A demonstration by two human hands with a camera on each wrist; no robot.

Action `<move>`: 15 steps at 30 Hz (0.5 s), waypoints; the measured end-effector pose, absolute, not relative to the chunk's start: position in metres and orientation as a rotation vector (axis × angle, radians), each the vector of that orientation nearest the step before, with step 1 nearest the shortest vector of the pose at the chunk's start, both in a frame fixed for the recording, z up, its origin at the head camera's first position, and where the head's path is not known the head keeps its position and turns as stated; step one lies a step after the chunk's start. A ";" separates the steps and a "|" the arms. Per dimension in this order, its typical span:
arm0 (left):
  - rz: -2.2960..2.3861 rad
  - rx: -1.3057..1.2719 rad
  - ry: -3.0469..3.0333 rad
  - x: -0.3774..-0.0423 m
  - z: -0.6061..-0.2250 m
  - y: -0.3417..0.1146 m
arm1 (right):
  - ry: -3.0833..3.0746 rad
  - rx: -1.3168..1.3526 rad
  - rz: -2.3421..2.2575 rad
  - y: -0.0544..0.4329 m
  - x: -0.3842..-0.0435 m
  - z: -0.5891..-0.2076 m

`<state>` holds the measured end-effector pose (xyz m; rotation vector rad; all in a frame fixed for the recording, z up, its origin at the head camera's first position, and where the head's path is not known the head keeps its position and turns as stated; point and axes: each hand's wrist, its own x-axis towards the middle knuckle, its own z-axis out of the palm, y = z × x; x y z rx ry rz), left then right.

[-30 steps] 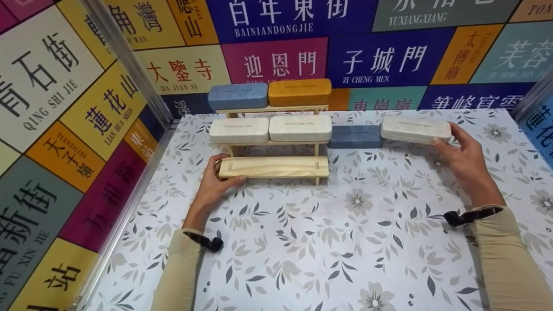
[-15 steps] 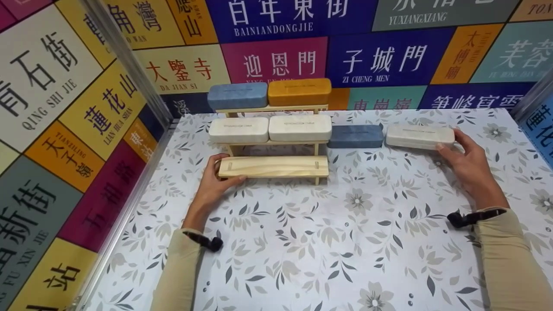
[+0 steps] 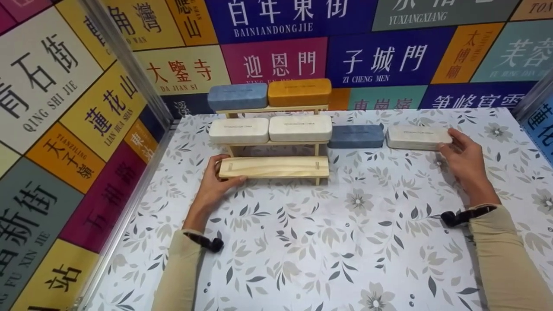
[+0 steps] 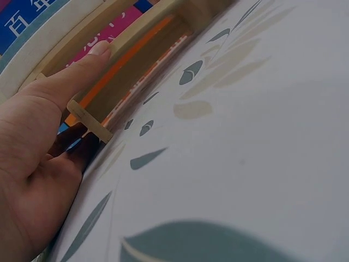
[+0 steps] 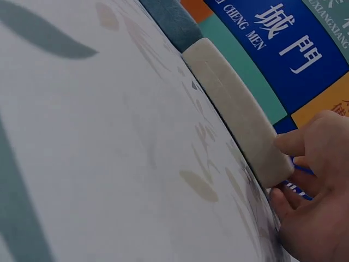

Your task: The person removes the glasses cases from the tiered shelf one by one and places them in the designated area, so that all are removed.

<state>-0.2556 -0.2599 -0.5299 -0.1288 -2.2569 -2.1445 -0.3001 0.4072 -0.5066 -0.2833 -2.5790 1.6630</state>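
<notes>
White case (image 3: pixel 418 138) rests on the floral tabletop (image 3: pixel 302 263) just beside a blue case (image 3: pixel 356 137), its outer end pinched in a person's right hand (image 3: pixel 465 162); the left hand (image 3: pixel 214 182) grips one end of a low wooden shelf (image 3: pixel 276 167).

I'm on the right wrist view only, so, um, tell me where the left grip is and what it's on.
Observer: In the head view, the left grip holds the left end of the front wooden shelf.
Operator: Okay, and what's behind that, a bit higher?
Observer: Two white cases sit side by side there.
Operator: Anything above those?
Observer: Yes, at the top, a light blue case on the left with an orange case to its right.
</notes>
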 end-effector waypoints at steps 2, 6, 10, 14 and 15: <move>-2.149 -0.130 -2.253 -0.256 -0.529 -0.260 | -2.596 -0.319 1.628 0.405 -0.301 -0.507; -2.163 -0.121 -2.240 -0.255 -0.529 -0.259 | -2.609 -0.356 1.576 0.399 -0.303 -0.507; -2.179 -0.123 -2.232 -0.256 -0.529 -0.259 | -2.600 -0.398 1.548 0.394 -0.306 -0.508; -2.158 -0.134 -2.249 -0.256 -0.530 -0.260 | -2.596 -0.391 1.548 0.392 -0.308 -0.508; -2.151 -0.134 -2.255 -0.256 -0.530 -0.260 | -2.599 -0.380 1.542 0.392 -0.307 -0.508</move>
